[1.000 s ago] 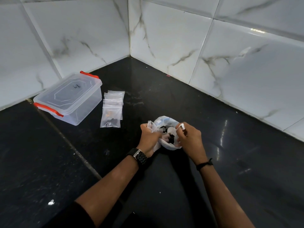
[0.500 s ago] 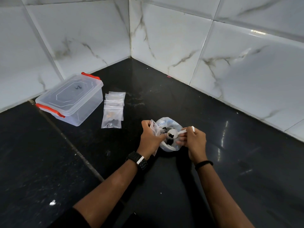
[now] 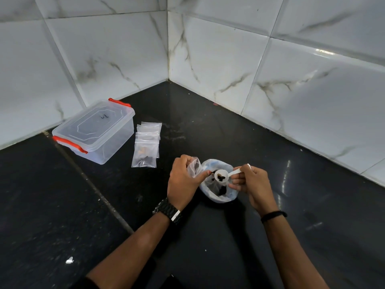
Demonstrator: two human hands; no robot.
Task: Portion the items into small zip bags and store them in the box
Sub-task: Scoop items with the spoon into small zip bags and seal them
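- Black stone counter (image 3: 260, 142) in a marble-tiled corner.
- Far left: clear lidded box (image 3: 93, 132), red latches, shut. Just beside it on the right, a fanned stack of small zip bags (image 3: 146, 146); the nearest holds a few bits.
- Left hand (image 3: 183, 184): fingers curled, pinching an empty zip bag (image 3: 194, 167), mouth toward the scoop.
- White scoop (image 3: 221, 175), loaded with dark pieces, sits just right of that mouth, handle running right; below it, the open supply bag (image 3: 218, 197).
- Right hand (image 3: 252, 182): fingers pinch the handle. A short tip leftward looks due.
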